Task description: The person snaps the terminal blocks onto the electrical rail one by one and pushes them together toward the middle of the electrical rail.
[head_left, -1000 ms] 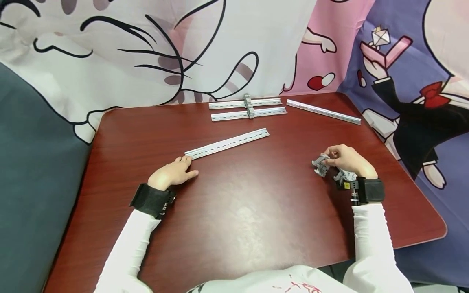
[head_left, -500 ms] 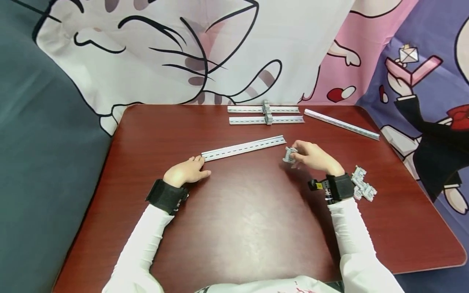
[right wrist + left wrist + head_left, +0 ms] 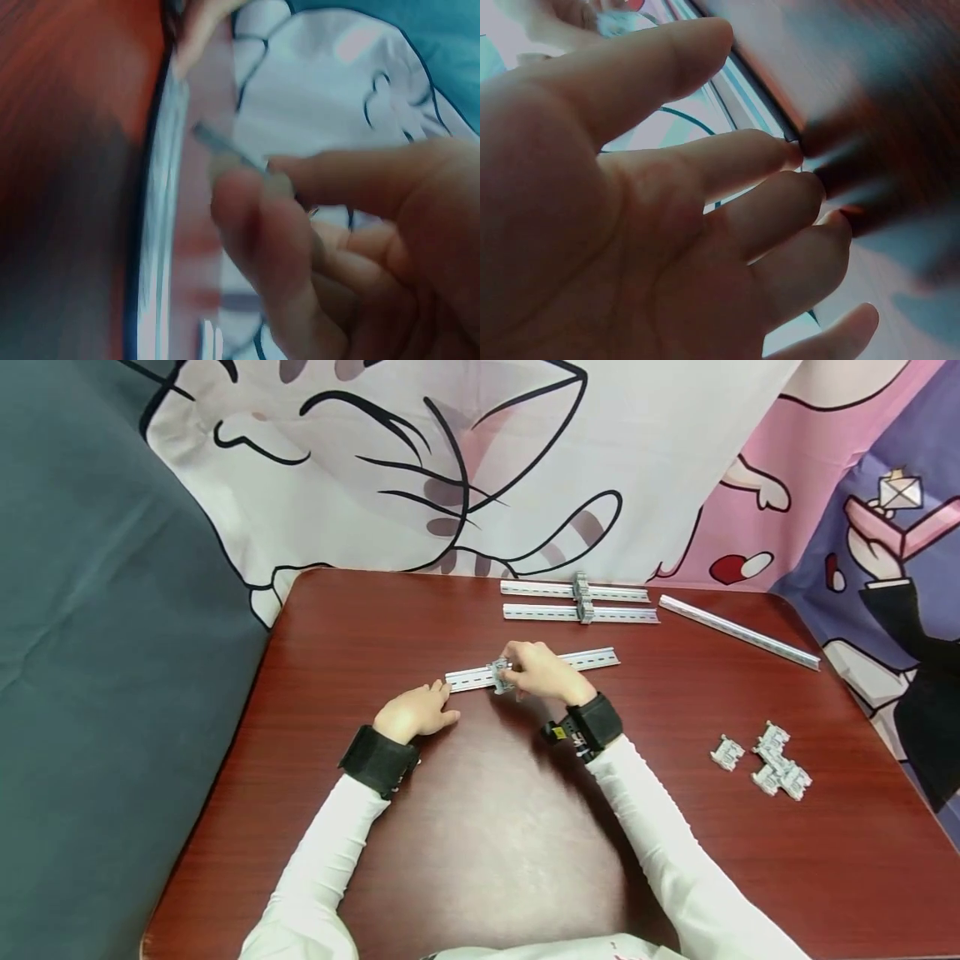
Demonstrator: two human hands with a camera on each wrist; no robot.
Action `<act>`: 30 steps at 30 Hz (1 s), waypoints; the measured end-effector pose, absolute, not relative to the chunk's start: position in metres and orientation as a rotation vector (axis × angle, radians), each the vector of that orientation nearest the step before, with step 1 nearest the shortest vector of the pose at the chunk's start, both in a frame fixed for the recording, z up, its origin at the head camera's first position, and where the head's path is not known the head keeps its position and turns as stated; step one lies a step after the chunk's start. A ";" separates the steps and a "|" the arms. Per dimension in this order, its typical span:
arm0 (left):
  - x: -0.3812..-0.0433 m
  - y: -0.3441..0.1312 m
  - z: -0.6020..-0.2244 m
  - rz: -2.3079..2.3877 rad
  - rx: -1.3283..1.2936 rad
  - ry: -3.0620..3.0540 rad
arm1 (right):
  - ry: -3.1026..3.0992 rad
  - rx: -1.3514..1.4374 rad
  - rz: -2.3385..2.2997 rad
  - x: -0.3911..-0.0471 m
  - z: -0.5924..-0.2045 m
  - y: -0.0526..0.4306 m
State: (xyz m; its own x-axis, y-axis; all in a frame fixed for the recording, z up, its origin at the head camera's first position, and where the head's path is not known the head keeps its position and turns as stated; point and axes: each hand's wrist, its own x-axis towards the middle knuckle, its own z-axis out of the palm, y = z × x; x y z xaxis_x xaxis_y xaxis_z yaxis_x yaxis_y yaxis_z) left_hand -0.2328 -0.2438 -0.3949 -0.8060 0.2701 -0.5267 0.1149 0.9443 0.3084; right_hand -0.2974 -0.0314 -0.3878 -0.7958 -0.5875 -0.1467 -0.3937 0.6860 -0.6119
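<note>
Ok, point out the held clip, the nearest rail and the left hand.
Held clip (image 3: 498,676): head view, uncovered side.
Nearest rail (image 3: 468,680): head view, left stretch.
Left hand (image 3: 413,713): head view, its back.

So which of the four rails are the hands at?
The frontmost rail: left hand at its left end, right hand over its middle. The other three rails lie farther back, untouched.

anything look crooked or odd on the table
Nothing looks spilled or visibly damaged. The right-hand rail lies askew, angled against the two parallel back rails; the front rail slants slightly the other way.
</note>
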 end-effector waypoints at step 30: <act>-0.233 -0.240 -0.397 0.301 0.159 2.482 | 2.729 -0.640 -0.589 -0.302 -0.403 -0.113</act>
State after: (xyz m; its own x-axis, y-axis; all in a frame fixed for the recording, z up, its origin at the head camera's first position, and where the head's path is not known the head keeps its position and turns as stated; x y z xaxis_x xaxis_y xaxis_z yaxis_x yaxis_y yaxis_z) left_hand -0.2326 -0.2395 -0.3970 -0.7967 0.1851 -0.5753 0.0424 0.9667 0.2523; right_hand -0.3023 -0.1132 -0.4025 -0.8637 -0.4742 -0.1708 -0.3615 0.8189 -0.4458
